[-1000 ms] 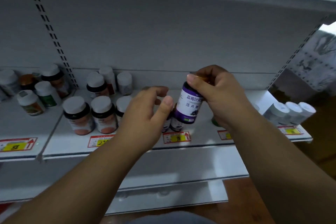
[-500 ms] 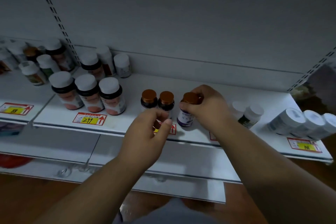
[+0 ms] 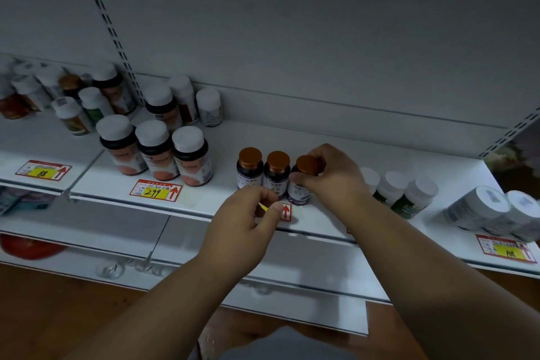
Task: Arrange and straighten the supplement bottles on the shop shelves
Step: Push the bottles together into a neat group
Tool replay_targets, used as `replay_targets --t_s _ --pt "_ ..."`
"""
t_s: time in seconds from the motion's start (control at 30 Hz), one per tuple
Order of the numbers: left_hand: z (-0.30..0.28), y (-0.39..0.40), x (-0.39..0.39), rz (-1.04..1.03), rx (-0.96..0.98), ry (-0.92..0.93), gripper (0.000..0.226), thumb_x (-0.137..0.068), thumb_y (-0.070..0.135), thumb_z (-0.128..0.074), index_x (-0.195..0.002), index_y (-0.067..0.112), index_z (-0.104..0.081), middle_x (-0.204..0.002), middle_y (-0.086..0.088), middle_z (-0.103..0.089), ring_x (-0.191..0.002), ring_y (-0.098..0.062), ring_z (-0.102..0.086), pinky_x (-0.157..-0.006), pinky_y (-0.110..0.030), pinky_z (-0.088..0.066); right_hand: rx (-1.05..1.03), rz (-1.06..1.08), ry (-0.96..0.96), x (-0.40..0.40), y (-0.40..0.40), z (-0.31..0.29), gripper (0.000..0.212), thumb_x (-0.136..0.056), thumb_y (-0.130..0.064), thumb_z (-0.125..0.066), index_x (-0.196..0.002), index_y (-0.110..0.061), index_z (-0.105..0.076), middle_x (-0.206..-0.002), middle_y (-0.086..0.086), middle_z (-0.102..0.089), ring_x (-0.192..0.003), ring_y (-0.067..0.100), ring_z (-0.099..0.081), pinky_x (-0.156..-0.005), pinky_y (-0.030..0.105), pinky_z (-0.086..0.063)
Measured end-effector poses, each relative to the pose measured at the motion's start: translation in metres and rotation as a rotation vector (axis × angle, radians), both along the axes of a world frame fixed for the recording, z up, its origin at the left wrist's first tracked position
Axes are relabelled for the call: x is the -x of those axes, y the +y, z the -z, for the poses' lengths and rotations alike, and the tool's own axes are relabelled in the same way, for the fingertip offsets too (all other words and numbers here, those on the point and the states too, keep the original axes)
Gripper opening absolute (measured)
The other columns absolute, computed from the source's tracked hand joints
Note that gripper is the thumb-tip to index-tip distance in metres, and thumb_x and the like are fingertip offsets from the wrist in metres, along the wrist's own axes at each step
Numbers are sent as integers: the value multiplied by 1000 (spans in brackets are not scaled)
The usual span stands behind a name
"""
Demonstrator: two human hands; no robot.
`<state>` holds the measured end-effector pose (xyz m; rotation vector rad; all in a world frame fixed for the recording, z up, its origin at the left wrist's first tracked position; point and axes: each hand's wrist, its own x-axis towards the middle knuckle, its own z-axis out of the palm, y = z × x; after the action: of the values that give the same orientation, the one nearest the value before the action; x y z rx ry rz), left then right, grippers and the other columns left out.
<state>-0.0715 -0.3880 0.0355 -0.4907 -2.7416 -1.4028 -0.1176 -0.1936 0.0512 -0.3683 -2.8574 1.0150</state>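
1. Purple bottle (image 3: 301, 184): small, dark body, purple-and-white label with print too blurred to read, copper-coloured screw cap. It stands upright near the front edge of the white shelf (image 3: 336, 140).
2. It is the right-hand one of a row of 3 alike. The middle copper-capped bottle (image 3: 276, 174) stands just beside it, apparently touching; the left copper-capped bottle (image 3: 249, 168) closes the row.
3. Right hand (image 3: 333, 177): fingers curled over the cap from behind, thumb pressed against the bottle's front just under the cap. The bottle is gripped at the top.
4. Left hand (image 3: 248, 213): in front of the row at the shelf edge, fingers loosely curled with the thumb tip near the index finger. Cannot tell whether it pinches anything; it partly covers a red-and-yellow price tag (image 3: 285, 212).
5. To the left, 3 larger white-capped bottles (image 3: 155, 149) with orange-pink labels stand in a row above a tag marked 299 (image 3: 155, 191).
6. To the right, green-labelled white-capped bottles (image 3: 409, 193) lean toward the shelf's right end.
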Motion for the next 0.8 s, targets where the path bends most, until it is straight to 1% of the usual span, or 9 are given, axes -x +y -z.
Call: replay_targets --t_s 0.17,0.23,0.3,0.4,0.5,0.57,0.67,0.73,0.8 --pt "-13 0 10 15 -6 58 9 -90 42 -52 -95 38 -58 -86 21 -57 -86 4 -53 -63 -5 -37 -23 -12 53 -5 -5 -10 66 -68 -56 -77 -121 -24 -52 -115 -5 -55 -100 14 -54 -77 28 -43" --pt "-21 -3 17 0 -10 83 7 -90 38 -55 -96 36 -58 -86 20 -58 -85 4 -53 -63 -6 -38 -70 -46 157 -6 -10 -19 62 -73 -55 -73 -122 -24 -53 -118 -5 -54 -107 15 -52 -82 30 -45" --pt "-30 -9 25 -20 -3 128 10 -88 32 -58 -97 35 -58 -88 20 -57 -86 6 -52 -64 -6 -38 -106 -91 252 -4 -17 -32 52 -78 -51 -69 -120 -23 -55 -116 -6 -54 -109 15 -51 -83 27 -41" --pt "-42 -26 34 -52 19 190 16 -85 29 -58 -100 35 -58 -94 19 -56 -89 5 -51 -70 -7 -38 -75 -149 351 3 -39 -53 39 -82 -44 -67 -115 -26 -58 -107 -12 -52 -102 8 -51 -80 19 -37" --pt "-54 -52 48 -111 46 245 22 -84 32 -57 -106 29 -58 -97 15 -55 -87 -2 -52 -75 -27 -49 22 -207 398 14 -75 -73 28 -83 -41 -68 -108 -31 -59 -96 -21 -49 -88 -8 -46 -71 3 -33" --pt "-63 -68 59 -137 41 266 24 -84 33 -57 -108 27 -59 -96 12 -56 -85 -5 -53 -73 -32 -49 50 -252 412 22 -97 -82 23 -83 -39 -68 -104 -34 -58 -92 -24 -49 -90 -18 -45 -69 -1 -34" --pt "-71 -97 82 -141 60 299 25 -83 31 -60 -107 26 -60 -94 14 -56 -82 -3 -52 -67 -27 -44 67 -272 422 40 -129 -89 20 -84 -37 -67 -100 -36 -56 -93 -24 -50 -93 -17 -47 -70 0 -36" --pt "-75 -117 100 -127 73 327 25 -82 27 -62 -106 25 -62 -92 14 -55 -80 -3 -50 -65 -22 -39 59 -257 402 57 -146 -87 20 -84 -36 -67 -99 -37 -55 -92 -23 -50 -89 -11 -50 -67 5 -38" --pt "-78 -134 119 -94 69 352 24 -80 19 -63 -104 22 -63 -91 10 -56 -81 -7 -51 -65 -22 -39 13 -243 389 79 -159 -82 20 -85 -36 -67 -101 -33 -56 -94 -20 -50 -83 -8 -51 -67 7 -37"
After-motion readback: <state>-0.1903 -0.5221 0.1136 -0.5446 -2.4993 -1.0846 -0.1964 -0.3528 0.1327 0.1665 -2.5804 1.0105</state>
